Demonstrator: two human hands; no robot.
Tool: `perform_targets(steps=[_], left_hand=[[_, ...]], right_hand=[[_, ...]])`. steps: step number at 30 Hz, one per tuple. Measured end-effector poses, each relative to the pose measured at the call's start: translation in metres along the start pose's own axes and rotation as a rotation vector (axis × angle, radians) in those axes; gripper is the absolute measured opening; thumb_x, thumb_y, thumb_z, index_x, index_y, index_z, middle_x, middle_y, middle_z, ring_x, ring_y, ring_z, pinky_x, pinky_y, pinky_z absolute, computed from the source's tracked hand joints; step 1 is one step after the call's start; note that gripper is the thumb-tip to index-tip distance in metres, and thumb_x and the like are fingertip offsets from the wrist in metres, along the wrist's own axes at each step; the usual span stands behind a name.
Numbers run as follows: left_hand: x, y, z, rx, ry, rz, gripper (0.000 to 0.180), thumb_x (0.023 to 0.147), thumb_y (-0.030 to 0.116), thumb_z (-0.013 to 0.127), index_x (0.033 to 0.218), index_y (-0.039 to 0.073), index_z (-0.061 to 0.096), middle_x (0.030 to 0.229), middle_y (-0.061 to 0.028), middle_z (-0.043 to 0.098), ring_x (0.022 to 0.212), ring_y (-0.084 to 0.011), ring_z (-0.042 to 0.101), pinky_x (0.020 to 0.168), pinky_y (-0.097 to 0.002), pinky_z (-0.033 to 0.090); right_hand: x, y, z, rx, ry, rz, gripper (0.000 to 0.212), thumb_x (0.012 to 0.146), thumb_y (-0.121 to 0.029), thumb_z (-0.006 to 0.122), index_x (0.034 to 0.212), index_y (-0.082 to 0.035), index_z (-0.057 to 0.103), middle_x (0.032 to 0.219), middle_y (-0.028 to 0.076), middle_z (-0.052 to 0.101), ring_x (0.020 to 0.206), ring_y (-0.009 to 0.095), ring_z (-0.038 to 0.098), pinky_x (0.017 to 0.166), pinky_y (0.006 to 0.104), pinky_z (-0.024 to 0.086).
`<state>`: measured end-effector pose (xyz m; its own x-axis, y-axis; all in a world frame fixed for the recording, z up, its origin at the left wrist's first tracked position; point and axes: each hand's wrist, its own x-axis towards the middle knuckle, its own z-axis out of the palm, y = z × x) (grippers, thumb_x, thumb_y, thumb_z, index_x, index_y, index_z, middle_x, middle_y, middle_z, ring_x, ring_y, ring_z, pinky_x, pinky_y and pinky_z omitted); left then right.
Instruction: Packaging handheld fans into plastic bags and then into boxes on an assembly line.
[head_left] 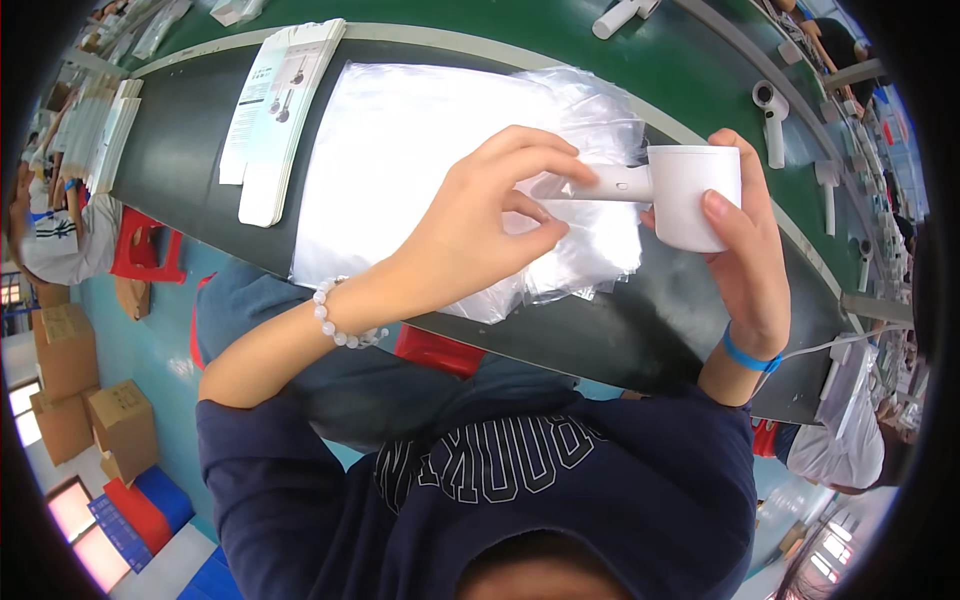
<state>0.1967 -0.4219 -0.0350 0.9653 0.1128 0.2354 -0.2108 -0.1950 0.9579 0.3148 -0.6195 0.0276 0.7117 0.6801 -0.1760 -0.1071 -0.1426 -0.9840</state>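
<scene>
A white handheld device with a cup-shaped head (pixel 693 205) and a slim handle (pixel 622 184) is held sideways above the table. My right hand (pixel 748 225) is shut on the head, the thumb on its near face and the fingers mostly hidden behind. By the handle's free end is my left hand (pixel 515 200); its fingertips appear to touch the handle, while the thumb stands apart below. Under both hands lies a stack of clear plastic bags (pixel 400 160), ruffled at its right end.
Printed, flattened cartons (pixel 275 125) lie left of the bags. Beyond the dark table (pixel 180 150) runs a green conveyor (pixel 420 22) carrying similar white devices (pixel 772 120). A cord (pixel 830 345) trails from my blue wristband (pixel 750 352). Red stools and brown boxes (pixel 125 425) stand left.
</scene>
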Motion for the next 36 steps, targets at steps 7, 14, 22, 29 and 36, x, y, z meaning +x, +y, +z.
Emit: perform_targets(steps=[7,14,22,29,36], left_hand=[[-0.007,-0.015,-0.001,0.466,0.067,0.121,0.017,0.082,0.003,0.063,0.099,0.001,0.064,0.104,-0.0128,0.062,0.085,-0.0212,0.065,0.067,-0.0278,0.053],[-0.003,-0.007,0.003,0.698,0.138,0.170,0.015,0.079,0.001,0.060,0.094,-0.001,0.060,0.095,-0.0101,0.059,0.074,-0.0263,0.062,0.060,-0.0344,0.051],[-0.001,0.000,0.004,0.280,0.095,0.252,0.046,0.072,-0.012,0.063,0.115,0.002,0.059,0.109,-0.0103,0.058,0.079,-0.0141,0.063,0.071,-0.0262,0.053],[0.003,0.006,0.001,-0.018,-0.003,0.133,0.056,0.076,-0.011,0.065,0.129,0.003,0.053,0.126,-0.0118,0.048,0.083,-0.0124,0.064,0.085,-0.0310,0.053],[0.002,0.013,0.000,-0.080,-0.065,0.195,0.057,0.075,-0.010,0.067,0.129,0.002,0.053,0.126,-0.0140,0.049,0.081,-0.0136,0.066,0.084,-0.0303,0.054]], right_hand=[[0.003,0.004,0.004,-0.066,-0.019,-0.046,0.056,0.084,-0.021,0.061,0.129,-0.005,0.031,0.111,0.012,0.052,0.102,0.020,0.054,0.088,0.0318,0.045],[0.001,0.004,0.006,0.085,-0.107,-0.036,0.052,0.083,-0.009,0.063,0.125,-0.005,0.032,0.113,0.010,0.050,0.105,0.016,0.051,0.088,0.0290,0.043],[-0.004,0.006,0.025,-0.138,0.019,-0.186,0.053,0.078,-0.008,0.073,0.117,-0.004,0.037,0.115,0.011,0.050,0.101,0.019,0.059,0.067,0.0274,0.051],[0.000,0.010,0.025,-0.527,0.169,-0.320,0.055,0.069,-0.011,0.080,0.110,-0.004,0.045,0.104,0.009,0.056,0.094,0.018,0.061,0.059,0.0259,0.050],[-0.005,0.009,0.025,-0.618,0.054,-0.338,0.063,0.066,-0.010,0.083,0.115,-0.004,0.045,0.103,0.009,0.055,0.088,0.017,0.059,0.062,0.0269,0.052]])
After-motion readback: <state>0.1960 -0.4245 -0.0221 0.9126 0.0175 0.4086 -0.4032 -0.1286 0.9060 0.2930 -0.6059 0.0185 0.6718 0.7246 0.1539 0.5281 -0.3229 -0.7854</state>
